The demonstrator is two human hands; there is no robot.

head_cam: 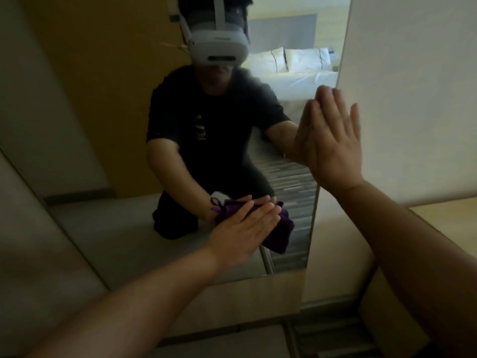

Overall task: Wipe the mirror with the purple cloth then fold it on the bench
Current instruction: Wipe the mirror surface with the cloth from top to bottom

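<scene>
A tall mirror [124, 223] fills the middle of the head view and reflects a kneeling person in a dark shirt. My left hand [242, 228] lies flat, fingers together, pressing the purple cloth [280, 232] against the lower part of the glass. The cloth is bunched, and a small loop sticks out at its upper left. My right hand [335, 146] rests flat and open on the mirror's right edge, fingers pointing up, holding nothing.
A pale wall [413, 86] runs right of the mirror, with a light wooden surface [449, 218] below it. A beige panel [33, 228] stands to the left. Below the mirror lies a pale ledge [232, 339]. A bed with white pillows shows in the reflection.
</scene>
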